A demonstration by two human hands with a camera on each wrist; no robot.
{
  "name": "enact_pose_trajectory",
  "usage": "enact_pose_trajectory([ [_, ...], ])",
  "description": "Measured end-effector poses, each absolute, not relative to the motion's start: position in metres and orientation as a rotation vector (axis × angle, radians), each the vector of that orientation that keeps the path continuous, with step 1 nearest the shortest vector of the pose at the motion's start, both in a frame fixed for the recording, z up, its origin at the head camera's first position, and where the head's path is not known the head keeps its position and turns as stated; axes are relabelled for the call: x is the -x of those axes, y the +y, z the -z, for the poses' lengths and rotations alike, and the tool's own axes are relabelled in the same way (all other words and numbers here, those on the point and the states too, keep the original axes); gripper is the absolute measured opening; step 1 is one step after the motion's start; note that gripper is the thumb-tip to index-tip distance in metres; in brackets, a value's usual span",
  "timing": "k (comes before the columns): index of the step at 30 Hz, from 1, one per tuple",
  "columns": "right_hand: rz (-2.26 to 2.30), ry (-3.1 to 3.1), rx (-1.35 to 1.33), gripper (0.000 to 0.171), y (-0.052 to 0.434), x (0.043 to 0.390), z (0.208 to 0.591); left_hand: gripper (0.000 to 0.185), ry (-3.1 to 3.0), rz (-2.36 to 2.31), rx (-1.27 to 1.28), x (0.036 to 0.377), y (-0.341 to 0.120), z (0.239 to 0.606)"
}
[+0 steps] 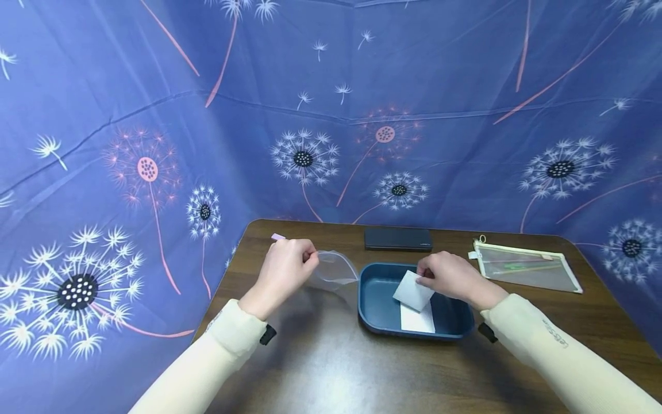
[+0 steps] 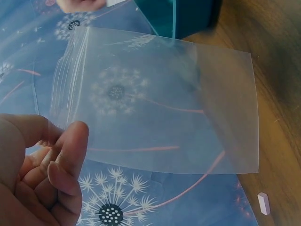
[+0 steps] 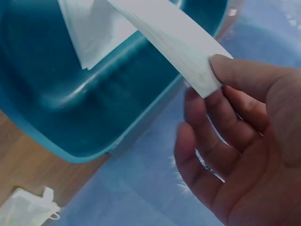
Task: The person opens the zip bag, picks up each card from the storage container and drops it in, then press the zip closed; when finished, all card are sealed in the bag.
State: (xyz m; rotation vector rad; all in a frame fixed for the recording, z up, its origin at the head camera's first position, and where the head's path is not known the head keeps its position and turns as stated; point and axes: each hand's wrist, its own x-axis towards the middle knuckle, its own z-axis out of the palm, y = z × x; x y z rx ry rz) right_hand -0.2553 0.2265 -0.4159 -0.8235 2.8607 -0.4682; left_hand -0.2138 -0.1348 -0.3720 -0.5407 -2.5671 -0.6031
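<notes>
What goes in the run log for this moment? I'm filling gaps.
left hand: holds clear zip bag | right hand: pinches white paper over blue tray | second paper in tray

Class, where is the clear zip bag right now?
In the head view the clear zip bag hangs from the left hand, left of the blue tray, above the table.
</notes>
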Motion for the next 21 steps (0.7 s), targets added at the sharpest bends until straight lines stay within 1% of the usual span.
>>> enact_pose_trajectory([
  [6, 0.563, 2.996, 0.897, 0.011, 0.224, 0.244, 0.396, 0.020, -2.570, 0.592, 0.531, 0.214, -0.132, 0.369],
  [11, 0.672, 3.131, 0.960, 0.006, 0.216, 0.236, 0.375, 0.020, -2.561, 0.588, 0.540, 0.216, -0.130, 0.370],
  [21, 0.977, 3.267, 1.211, 0.007, 0.188, 0.220, 0.335, 0.020, -2.545, 0.590, 0.566, 0.221, -0.124, 0.370],
])
